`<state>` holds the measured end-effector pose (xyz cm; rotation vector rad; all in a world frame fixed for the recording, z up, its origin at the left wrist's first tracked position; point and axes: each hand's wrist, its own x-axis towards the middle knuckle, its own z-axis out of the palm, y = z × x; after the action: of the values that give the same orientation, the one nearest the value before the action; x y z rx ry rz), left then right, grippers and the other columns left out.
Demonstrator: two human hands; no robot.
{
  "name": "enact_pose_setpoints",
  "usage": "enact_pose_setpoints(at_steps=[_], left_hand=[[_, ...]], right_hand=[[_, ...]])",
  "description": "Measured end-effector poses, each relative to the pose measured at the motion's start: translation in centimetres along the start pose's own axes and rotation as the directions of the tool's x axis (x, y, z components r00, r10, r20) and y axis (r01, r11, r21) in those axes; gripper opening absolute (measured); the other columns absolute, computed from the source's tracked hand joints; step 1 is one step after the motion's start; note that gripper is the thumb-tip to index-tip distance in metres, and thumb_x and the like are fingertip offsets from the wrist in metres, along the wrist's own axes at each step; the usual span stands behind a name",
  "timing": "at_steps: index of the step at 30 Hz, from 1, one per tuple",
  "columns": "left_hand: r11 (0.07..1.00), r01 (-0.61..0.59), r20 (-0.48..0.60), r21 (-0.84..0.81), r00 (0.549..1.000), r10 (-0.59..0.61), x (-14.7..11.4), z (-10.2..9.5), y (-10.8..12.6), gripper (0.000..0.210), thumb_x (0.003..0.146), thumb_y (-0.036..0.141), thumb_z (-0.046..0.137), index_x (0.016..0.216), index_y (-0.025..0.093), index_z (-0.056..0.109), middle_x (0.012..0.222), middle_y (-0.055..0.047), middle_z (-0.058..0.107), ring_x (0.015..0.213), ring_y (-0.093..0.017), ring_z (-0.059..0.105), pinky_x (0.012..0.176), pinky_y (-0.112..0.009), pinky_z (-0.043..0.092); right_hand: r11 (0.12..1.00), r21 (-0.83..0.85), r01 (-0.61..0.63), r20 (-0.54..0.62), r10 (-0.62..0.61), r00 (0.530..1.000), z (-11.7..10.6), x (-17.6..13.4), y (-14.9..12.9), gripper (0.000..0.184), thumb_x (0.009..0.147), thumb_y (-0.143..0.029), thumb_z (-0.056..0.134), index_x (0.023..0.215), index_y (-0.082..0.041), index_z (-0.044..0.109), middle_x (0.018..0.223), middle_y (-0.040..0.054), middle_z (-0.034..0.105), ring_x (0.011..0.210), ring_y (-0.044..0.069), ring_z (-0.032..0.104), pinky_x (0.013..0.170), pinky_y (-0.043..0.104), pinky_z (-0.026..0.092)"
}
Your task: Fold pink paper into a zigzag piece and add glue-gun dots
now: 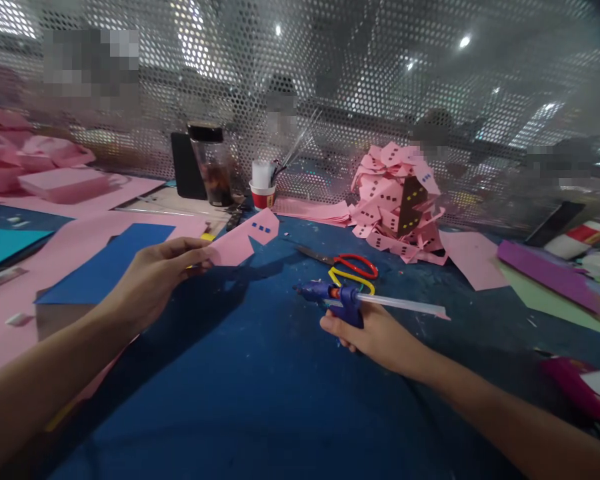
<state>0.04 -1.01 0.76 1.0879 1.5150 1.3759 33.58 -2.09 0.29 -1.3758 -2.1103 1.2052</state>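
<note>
My left hand (155, 277) pinches a pink paper cutout (240, 241) with small blue squares on it, raised over the blue table (250, 400). In my right hand (370, 330) is a blue hot glue gun (337, 299), its nozzle facing left and a long clear glue stick (405, 305) jutting from the back. Just behind the gun lie scissors (353, 267) with red and yellow handles. Beyond them stands a heap of pink paper cutouts (385, 193) marked with dark squares, with a dark panel (411, 205) showing yellow squares among them.
A blue-topped box (100, 263) sits by my left forearm on pink sheets. At the back are a dark-lidded jar (213, 167) and a paper cup (263, 193). Purple paper (545, 273) and a magenta glue gun (570, 383) lie right. Perforated metal (330, 87) rises behind.
</note>
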Motion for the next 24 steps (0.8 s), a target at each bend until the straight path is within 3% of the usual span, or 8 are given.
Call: enact_pose_setpoints(at_steps=[5, 15, 24], left_hand=[[1.0, -0.029, 0.005, 0.006, 1.0, 0.029, -0.3, 0.3, 0.2, 0.026, 0.067, 0.037, 0.08, 0.081, 0.018, 0.071, 0.083, -0.001, 0.065, 0.079, -0.013, 0.057, 0.071, -0.023, 0.043], [1.0, -0.028, 0.0, -0.006, 1.0, 0.028, -0.8, 0.7, 0.7, 0.029, 0.064, 0.038, 0.081, 0.084, 0.019, 0.072, 0.083, -0.001, 0.066, 0.078, -0.014, 0.057, 0.072, -0.025, 0.044], [0.996, -0.075, 0.024, 0.057, 0.997, 0.073, -1.1, 1.0, 0.6, 0.014, 0.069, 0.044, 0.075, 0.076, 0.033, 0.071, 0.082, -0.001, 0.067, 0.081, -0.023, 0.062, 0.076, -0.037, 0.047]], right_hand=[[0.997, -0.075, 0.0, -0.061, -0.005, 0.998, 0.5, 0.2, 0.1, 0.043, 0.086, -0.063, 0.056, 0.097, -0.022, 0.063, 0.075, 0.0013, 0.065, 0.067, 0.016, 0.061, 0.064, 0.029, 0.047], [0.994, -0.105, -0.033, -0.055, 0.027, 0.998, 1.0, 0.1, -1.0, 0.042, 0.086, -0.064, 0.056, 0.09, -0.023, 0.062, 0.067, 0.0001, 0.063, 0.063, 0.017, 0.06, 0.064, 0.03, 0.045], [0.989, -0.138, -0.049, -0.077, 0.038, 0.996, 1.2, 0.2, -0.8, 0.044, 0.086, -0.065, 0.055, 0.094, -0.022, 0.062, 0.071, 0.0015, 0.064, 0.066, 0.018, 0.061, 0.065, 0.031, 0.046]])
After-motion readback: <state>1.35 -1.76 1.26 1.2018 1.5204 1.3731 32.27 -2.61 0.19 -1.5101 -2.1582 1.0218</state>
